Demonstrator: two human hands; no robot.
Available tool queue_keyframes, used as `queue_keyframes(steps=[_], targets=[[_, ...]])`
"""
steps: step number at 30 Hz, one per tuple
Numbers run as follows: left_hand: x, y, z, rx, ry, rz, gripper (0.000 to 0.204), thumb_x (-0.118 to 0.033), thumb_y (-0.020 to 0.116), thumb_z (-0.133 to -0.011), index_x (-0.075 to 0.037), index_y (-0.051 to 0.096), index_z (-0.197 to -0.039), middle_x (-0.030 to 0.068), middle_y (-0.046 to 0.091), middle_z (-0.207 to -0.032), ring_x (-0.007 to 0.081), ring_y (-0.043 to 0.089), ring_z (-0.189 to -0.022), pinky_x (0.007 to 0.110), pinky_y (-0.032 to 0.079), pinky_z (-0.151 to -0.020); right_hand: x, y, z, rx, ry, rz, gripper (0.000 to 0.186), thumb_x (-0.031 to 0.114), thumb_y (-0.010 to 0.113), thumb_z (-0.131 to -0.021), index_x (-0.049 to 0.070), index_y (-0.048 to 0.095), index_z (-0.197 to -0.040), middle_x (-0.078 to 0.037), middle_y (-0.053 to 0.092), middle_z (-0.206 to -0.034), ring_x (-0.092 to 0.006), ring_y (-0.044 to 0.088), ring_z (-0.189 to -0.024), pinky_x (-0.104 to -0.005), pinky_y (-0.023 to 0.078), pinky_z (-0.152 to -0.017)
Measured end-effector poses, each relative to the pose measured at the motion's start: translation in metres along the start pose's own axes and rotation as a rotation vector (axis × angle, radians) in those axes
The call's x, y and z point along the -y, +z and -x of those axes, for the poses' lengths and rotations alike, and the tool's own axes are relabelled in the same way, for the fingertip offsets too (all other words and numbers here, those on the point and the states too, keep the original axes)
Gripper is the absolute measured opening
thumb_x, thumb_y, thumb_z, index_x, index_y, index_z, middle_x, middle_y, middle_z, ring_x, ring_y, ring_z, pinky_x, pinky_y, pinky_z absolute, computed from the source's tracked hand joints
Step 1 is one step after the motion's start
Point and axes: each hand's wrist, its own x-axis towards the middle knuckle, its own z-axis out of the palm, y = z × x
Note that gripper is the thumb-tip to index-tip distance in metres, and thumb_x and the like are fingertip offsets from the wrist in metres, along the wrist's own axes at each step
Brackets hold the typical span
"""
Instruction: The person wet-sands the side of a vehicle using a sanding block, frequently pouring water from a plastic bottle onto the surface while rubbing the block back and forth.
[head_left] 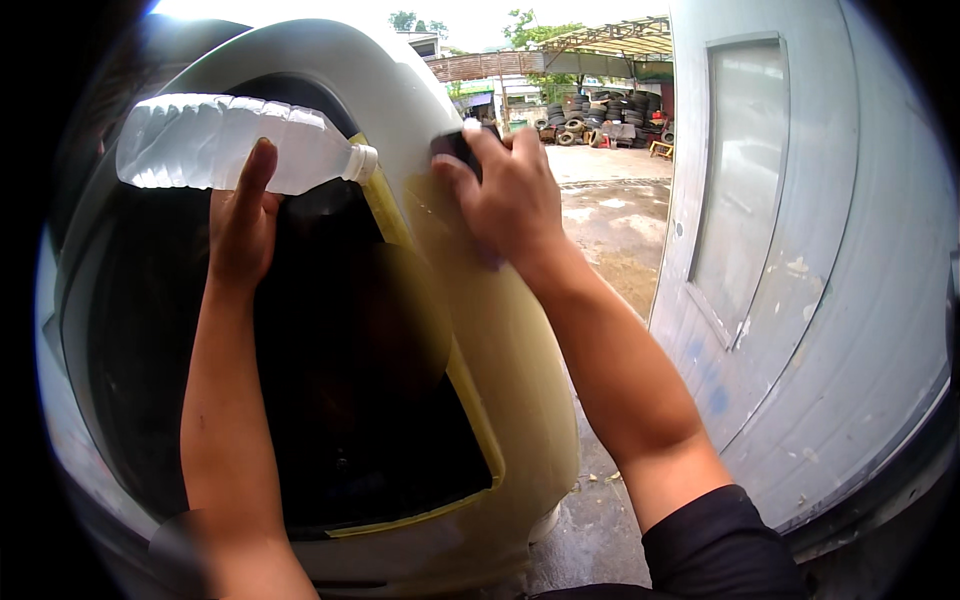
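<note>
In my left hand (pixel 243 222) is a clear plastic bottle (pixel 215 140), lying nearly horizontal with its white-capped neck toward the right, held up in front of a vehicle's dark glass (pixel 350 420). Yellow masking tape (pixel 468 410) edges the glass. My right hand (pixel 507 195) grips a dark pad (pixel 450 145) against the pale bodywork (pixel 530 380) beside the tape; the pad is mostly hidden by my fingers. A yellowish, wet-looking film shows on that bodywork.
A grey metal wall with a recessed panel (pixel 740 180) stands close on the right. Beyond the opening are stacked tyres (pixel 605 120), a roofed structure (pixel 600 40) and a concrete yard (pixel 605 220). Wet ground (pixel 580 550) shows below, between the vehicle and wall.
</note>
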Motion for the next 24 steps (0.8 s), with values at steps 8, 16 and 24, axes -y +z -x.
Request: queue_keyframes(steps=[8,16,24], targets=[[-0.001,-0.011,-0.003,0.015,0.015,-0.020,0.065,-0.044,0.073,-0.092,-0.001,0.050,-0.135,0.0112,0.058,-0.127,0.0223,0.056,-0.122,0.038,0.044,-0.107,0.017,0.001,0.009,-0.049,-0.134,0.079,0.049,0.043,0.068,-0.091,0.010,0.064,-0.127,-0.024,0.055,-0.112,-0.0402,0.058,-0.101,-0.0496,0.051,-0.078],[-0.006,-0.014,0.002,-0.005,0.036,-0.052,0.065,-0.046,0.074,-0.091,-0.002,0.052,-0.133,0.0095,0.058,-0.123,0.0202,0.058,-0.117,0.036,0.046,-0.103,0.012,-0.007,0.114,-0.046,-0.258,0.027,0.051,0.042,0.072,-0.087,0.014,0.064,-0.129,-0.020,0.053,-0.115,-0.0377,0.056,-0.100,-0.0505,0.049,-0.078],[0.002,0.005,0.007,-0.004,0.010,-0.030,0.060,-0.045,0.075,-0.090,-0.002,0.057,-0.128,0.0069,0.062,-0.117,0.0184,0.058,-0.115,0.033,0.045,-0.101,-0.011,-0.004,0.019,0.023,0.011,-0.108,0.049,0.043,0.067,-0.093,0.012,0.063,-0.130,-0.023,0.056,-0.109,-0.0410,0.061,-0.096,-0.0483,0.052,-0.079]])
